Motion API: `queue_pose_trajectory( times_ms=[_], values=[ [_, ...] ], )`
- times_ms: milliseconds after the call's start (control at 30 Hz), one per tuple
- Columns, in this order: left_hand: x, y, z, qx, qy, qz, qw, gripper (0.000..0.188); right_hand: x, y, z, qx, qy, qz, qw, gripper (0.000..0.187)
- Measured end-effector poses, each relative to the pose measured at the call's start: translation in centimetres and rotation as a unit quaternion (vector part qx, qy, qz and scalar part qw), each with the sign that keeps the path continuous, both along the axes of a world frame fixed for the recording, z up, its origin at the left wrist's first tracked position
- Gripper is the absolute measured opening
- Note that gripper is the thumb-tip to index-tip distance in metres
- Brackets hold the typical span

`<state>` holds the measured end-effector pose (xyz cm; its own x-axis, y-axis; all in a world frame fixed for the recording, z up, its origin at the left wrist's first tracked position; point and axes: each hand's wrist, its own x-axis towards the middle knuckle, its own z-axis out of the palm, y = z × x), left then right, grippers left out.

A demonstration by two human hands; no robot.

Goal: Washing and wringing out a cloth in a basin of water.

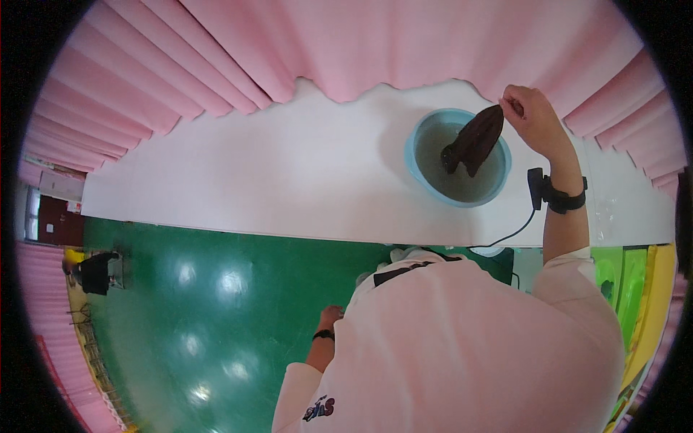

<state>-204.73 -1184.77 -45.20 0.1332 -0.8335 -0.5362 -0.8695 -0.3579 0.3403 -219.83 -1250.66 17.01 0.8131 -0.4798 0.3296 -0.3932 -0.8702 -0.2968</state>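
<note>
1. Brown cloth (475, 141): the right hand (533, 121) pinches its upper tip, fingers together. The rest hangs to the hand's left, over the basin (413, 155).
2. Basin: light blue, just left of the hand, holding what appears to be cloudy water (462, 189). Contact between water and cloth cannot be confirmed.
3. Technique: hold the pinch firm, as wet fabric would probably slip. Centre the cloth within the rim so that any drips land inside.
4. Strap (564, 202): black, on the right wrist. Guide its cable (516, 234) away from the basin.
5. Table (274, 166): white, beneath the basin, reaching far left of the hand.
6. Curtain (404, 43): pink, beyond the hand.
7. Left hand (331, 315): well apart, lowered off the table; finger state cannot be told.
</note>
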Motion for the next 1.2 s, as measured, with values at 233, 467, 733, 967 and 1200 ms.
queue_pose_trajectory(
  times_ms=[233, 467, 733, 967, 1200],
  values=[
    [0.2, -4.1, 6.1, 0.073, 0.134, 0.295, 0.943, 0.031, -1.4, -1.4, -3.4, -0.019, 0.052, 0.016, 0.998, 0.018],
    [-0.9, -1.8, 5.4, 0.124, -0.008, 0.145, 0.982, 0.04, 0.9, -2.2, -14.3, 0.046, 0.128, 0.011, 0.991, 0.02],
    [-1.8, -1.6, 6.0, 0.137, 0.046, 0.199, 0.969, 0.04, 1.1, -1.8, -18.9, 0.013, 0.318, -0.008, 0.948, 0.022],
    [-2.2, -2.0, 6.4, 0.113, 0.058, 0.18, 0.975, 0.039, 1.8, -1.3, -19.7, 0.071, 0.34, -0.016, 0.937, 0.024],
    [-1.5, -3.8, 7.2, 0.114, 0.144, 0.309, 0.933, 0.039, 1.9, -2.4, -20.9, 0.086, 0.348, -0.003, 0.934, 0.021]
  ],
)
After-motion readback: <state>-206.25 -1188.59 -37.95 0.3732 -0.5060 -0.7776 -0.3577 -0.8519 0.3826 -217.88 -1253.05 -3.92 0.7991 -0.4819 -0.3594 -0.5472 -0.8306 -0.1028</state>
